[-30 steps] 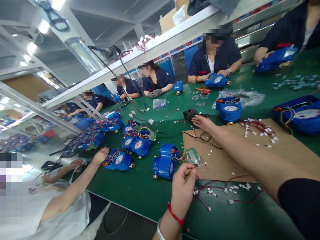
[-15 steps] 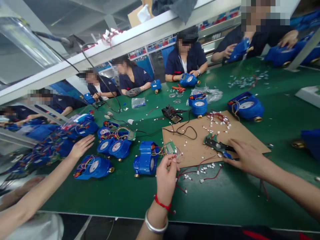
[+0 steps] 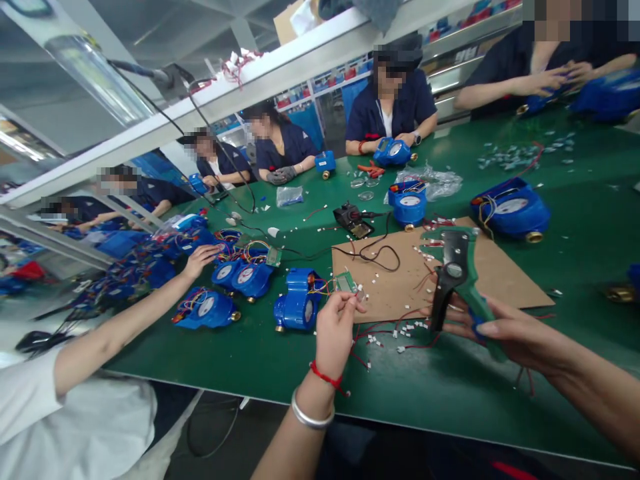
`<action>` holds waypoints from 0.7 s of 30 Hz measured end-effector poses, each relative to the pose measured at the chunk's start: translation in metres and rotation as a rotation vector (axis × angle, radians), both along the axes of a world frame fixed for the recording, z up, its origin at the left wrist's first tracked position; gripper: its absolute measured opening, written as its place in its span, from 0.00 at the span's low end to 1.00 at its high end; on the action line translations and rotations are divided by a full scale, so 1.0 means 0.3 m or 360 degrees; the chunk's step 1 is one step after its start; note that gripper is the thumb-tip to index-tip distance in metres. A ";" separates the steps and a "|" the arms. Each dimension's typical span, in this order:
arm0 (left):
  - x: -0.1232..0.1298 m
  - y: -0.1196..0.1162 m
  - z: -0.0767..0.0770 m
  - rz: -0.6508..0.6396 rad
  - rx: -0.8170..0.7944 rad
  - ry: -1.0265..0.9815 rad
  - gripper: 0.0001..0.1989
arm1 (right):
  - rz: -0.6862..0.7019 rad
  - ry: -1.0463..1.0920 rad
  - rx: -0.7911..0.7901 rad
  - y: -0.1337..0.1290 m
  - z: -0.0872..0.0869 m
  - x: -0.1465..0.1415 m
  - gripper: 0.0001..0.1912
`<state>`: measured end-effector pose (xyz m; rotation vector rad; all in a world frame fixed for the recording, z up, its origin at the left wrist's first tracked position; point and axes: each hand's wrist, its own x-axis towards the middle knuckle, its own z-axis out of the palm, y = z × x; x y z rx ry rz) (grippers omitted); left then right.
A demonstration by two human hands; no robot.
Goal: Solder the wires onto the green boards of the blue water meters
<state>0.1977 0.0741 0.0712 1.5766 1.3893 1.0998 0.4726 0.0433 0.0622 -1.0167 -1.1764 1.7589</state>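
My left hand (image 3: 336, 327) is pinched shut just below the green circuit board (image 3: 345, 283); what its fingertips grip is too small to make out. Coloured wires join that board to a blue water meter (image 3: 296, 303) on the left. My right hand (image 3: 493, 327) holds a wire stripper (image 3: 454, 270) with green and black handles, jaws upward, raised over the cardboard sheet (image 3: 380, 310). Short red wires with white connectors (image 3: 403, 331) lie on the green table between my hands.
A co-worker's hand (image 3: 203, 259) touches the blue meters (image 3: 245, 277) on the left. A soldering iron stand (image 3: 354, 220) with a black cable sits behind the cardboard. More meters (image 3: 513, 208) stand at the right. People work across the table (image 3: 280, 393).
My right hand has picked the wire stripper up off the cardboard and turned it upright. My left hand keeps its pinch near the board. The co-worker's hand at left has reached the meters.
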 end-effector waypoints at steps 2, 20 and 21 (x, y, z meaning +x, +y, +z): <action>0.005 0.007 0.009 -0.0023 -0.0008 0.0042 0.09 | 0.0091 0.0132 0.0026 0.000 0.017 -0.095 0.35; 0.019 0.024 0.019 0.0014 0.0435 0.0865 0.07 | 0.0002 -0.1143 0.0931 0.112 -0.016 -0.353 0.17; 0.018 0.026 0.016 0.0003 0.0489 0.0914 0.07 | -0.0013 -0.1154 0.0915 0.113 -0.018 -0.355 0.16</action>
